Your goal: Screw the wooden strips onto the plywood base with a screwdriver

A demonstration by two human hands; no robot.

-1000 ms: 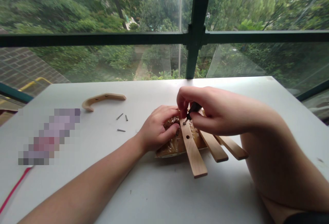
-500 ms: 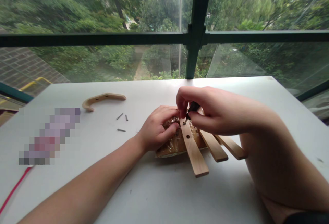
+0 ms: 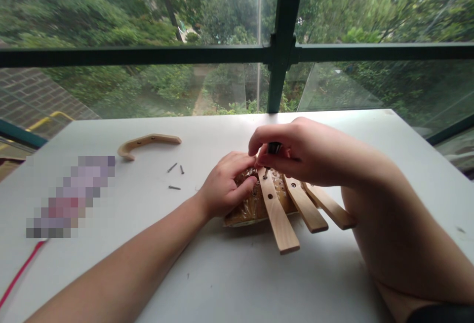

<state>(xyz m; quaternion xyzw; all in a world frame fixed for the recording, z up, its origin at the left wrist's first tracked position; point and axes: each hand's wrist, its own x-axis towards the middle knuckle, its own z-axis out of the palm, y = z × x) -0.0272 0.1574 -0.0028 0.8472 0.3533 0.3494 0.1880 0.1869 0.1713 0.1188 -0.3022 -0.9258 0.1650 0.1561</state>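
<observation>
My right hand [image 3: 289,150] is closed around a screwdriver [image 3: 274,148] with a black handle. Its tip stands in the upper hole of a pale wooden hook [image 3: 282,222], whose far end is hidden by my fingers. Beneath lies a brown block in clear plastic wrap [image 3: 250,209]. My left hand [image 3: 227,184] grips the block's left side, thumb bent over its top and fingertips close to the hook. Two more wooden hooks, a middle one [image 3: 309,214] and a right one [image 3: 331,209], lie across the block, partly under my right hand.
A loose curved wooden hook [image 3: 153,139] with two holes lies at the back left of the white table [image 3: 222,283]. Three screws [image 3: 174,187] are scattered near it. Further left is a blurred-out object [image 3: 74,194] with a red cord [image 3: 22,271]. Behind the table is a window.
My right hand has shifted slightly up and left and turned, bringing the screwdriver more upright. Screw holes in the middle hook now show more. The left hand has stayed put.
</observation>
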